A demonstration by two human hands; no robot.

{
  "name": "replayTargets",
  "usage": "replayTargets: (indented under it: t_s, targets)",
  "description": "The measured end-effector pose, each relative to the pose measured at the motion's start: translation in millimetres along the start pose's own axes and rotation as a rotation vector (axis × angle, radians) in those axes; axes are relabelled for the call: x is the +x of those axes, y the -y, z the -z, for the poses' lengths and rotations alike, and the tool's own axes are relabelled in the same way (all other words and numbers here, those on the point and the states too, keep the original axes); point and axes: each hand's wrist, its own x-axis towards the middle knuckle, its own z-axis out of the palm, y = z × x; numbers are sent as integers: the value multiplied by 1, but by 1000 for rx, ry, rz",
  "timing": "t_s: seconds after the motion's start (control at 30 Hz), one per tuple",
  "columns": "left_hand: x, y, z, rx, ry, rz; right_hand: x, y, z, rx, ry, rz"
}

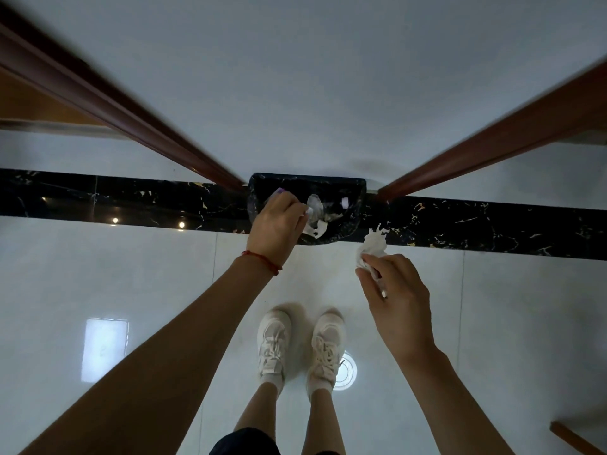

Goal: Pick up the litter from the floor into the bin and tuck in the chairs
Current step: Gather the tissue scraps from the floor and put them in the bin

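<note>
Nearest me, the right hand (pixel 395 287) is pinched shut on a crumpled tissue (pixel 372 246), held just short of the bin (pixel 348 188) and off its right rim; it needs to travel forward and left. The left hand (pixel 276 229) is already over the bin's mouth, fingers closed on a white scrap (pixel 313 226) above the litter inside.

the floor (pixel 98 274) was glossy pale tile, reflecting lights. a black marble band (pixel 131 205) crossed it. two reddish wooden door frames (pixel 131 116) met a pale wall (pixel 312 77).
</note>
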Motion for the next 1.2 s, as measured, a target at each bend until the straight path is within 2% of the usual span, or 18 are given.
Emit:
replayTargets:
  t_s: [0.3, 0.4, 0.67, 0.93, 1.2]
  targets:
    - [22, 7, -13, 33, 67, 71, 7, -1, -11, 14, 23, 8]
    - [11, 8, -10, 79, 110, 130, 12, -1, -12, 21, 29, 3]
    - [-42, 19, 19, 242, 131, 140, 40, -3, -38, 2, 68, 33]
    - [-72, 29, 30, 254, 144, 177, 77, 4, -82, -19, 102, 74]
    - [-62, 24, 52, 239, 96, 177, 70, 15, -58, -65, 73, 18]
